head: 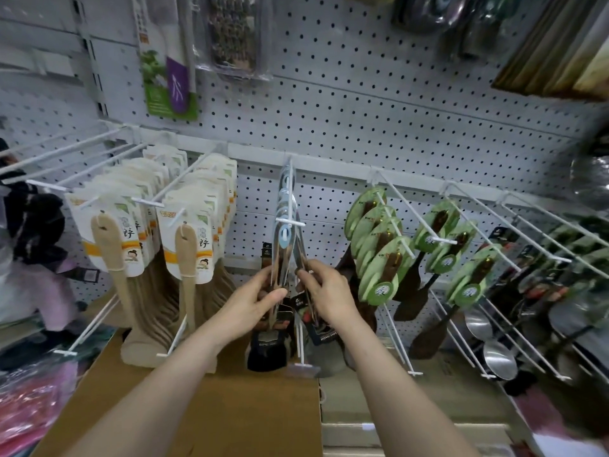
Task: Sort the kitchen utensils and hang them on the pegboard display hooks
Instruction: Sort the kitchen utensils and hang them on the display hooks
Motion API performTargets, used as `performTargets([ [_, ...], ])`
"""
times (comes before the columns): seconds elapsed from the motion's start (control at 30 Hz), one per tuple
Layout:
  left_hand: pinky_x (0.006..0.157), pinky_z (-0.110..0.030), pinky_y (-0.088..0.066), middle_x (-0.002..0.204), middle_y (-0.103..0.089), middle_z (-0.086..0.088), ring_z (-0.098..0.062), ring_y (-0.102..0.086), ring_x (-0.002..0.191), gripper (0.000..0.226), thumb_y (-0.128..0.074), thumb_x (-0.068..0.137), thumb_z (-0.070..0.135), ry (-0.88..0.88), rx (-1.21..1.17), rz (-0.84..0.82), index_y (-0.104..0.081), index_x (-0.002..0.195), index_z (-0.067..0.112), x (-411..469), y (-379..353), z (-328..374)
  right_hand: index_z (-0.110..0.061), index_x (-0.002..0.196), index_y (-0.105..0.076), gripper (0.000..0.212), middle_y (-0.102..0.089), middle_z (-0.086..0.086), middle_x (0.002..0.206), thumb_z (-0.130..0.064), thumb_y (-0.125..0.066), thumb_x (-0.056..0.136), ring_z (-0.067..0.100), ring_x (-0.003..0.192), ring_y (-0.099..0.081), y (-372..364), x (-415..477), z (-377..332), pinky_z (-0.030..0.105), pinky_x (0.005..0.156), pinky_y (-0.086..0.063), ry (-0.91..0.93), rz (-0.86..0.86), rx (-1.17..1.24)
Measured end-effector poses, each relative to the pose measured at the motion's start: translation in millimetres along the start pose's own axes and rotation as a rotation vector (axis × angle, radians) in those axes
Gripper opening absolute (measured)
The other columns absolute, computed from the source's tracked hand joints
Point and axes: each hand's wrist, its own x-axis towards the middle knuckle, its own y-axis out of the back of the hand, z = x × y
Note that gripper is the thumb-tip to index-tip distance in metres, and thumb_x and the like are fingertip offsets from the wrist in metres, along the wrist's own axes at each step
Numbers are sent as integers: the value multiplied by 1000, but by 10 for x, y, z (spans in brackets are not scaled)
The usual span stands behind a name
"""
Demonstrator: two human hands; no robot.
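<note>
steel utensils (285, 255) hang in a tight bunch from the middle hook (290, 206) on the pegboard (362, 110), and you have both hands on their lower halves. your left hand (253, 301) wraps the bunch from the left, with the fingers curled behind the handles and the thumb (275, 294) pressed across the front. your right hand (326, 291) pinches the nearest piece from the right, its fingertips (311, 270) closed on the edge just beside the left hand. the step looks like squaring the bunch on its hook. steady the stack with the left hand and let the right slide one piece at a time along the wire. pull straight toward the hook's tip, not sideways, or the hang holes may bind. the shiny handles run up from between your two hands to the wire above, and dark labels (300, 304) hang near your palms. wooden spatulas (110, 245) fill the hooks to the left, and green-carded tools (379, 255) fill those to the right.
</note>
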Motion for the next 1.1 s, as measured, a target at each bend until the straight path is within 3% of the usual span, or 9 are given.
performTargets([
  [0.17, 97, -18, -40, 124, -53, 20, 1, -52, 116, 46, -49, 96, 36, -5, -9, -26, -37, 140, 30, -35, -15, 60, -27, 106, -69, 19, -74, -3, 83, -36, -56, 96, 18, 85, -68, 9, -39, -52, 38, 82, -53, -22, -14, 22],
  [0.37, 108, -31, -39, 133, -55, 7, -7, -49, 125, 47, -45, 95, 43, -10, 10, -35, -39, 139, 29, -94, 75, -6, -24, 94, -67, 14, -72, -5, 71, -33, -57, 97, 2, 51, -54, 109, -95, -143, 29, 65, -50, -12, -74, 43],
  [0.57, 104, -29, -41, 127, -57, 9, -5, -52, 121, 46, -44, 92, 47, -33, 3, -35, -41, 134, 31, -148, 154, 15, -15, 90, -65, 18, -71, -3, 67, -30, -57, 97, 2, 44, -48, 172, -130, -212, 24, 54, -39, -11, -97, 55],
  [0.63, 103, -26, -41, 125, -57, 11, -4, -52, 120, 37, -46, 95, 41, -34, 1, -32, -41, 131, 33, -160, 157, 25, -13, 87, -63, 21, -70, -3, 65, -30, -57, 97, 2, 43, -47, 196, -144, -220, 23, 53, -36, -9, -88, 42],
  [0.77, 101, -27, -43, 121, -58, 9, -7, -53, 117, 36, -46, 96, 40, -33, -1, -34, -44, 130, 30, -175, 147, 27, -26, 79, -57, 20, -68, -2, 65, -34, -55, 97, 5, 48, -48, 256, -157, -186, 29, 57, -42, -12, -40, -27],
  [0.97, 101, -29, -43, 113, -58, 14, -4, -54, 112, 46, -43, 88, 52, -43, -14, -34, -47, 128, 29, -187, 133, 42, -20, 84, -58, 20, -65, -4, 62, -34, -54, 98, 10, 54, -53, 342, -160, -191, 30, 57, -42, -7, -30, -87],
  [1.1, 99, -27, -43, 108, -57, 18, -5, -55, 111, 32, -45, 95, 41, -42, -15, -27, -47, 124, 31, -189, 148, 52, -20, 84, -58, 20, -67, -1, 64, -34, -54, 98, 8, 49, -50, 300, -164, -210, 33, 57, -46, -9, -46, -46],
])
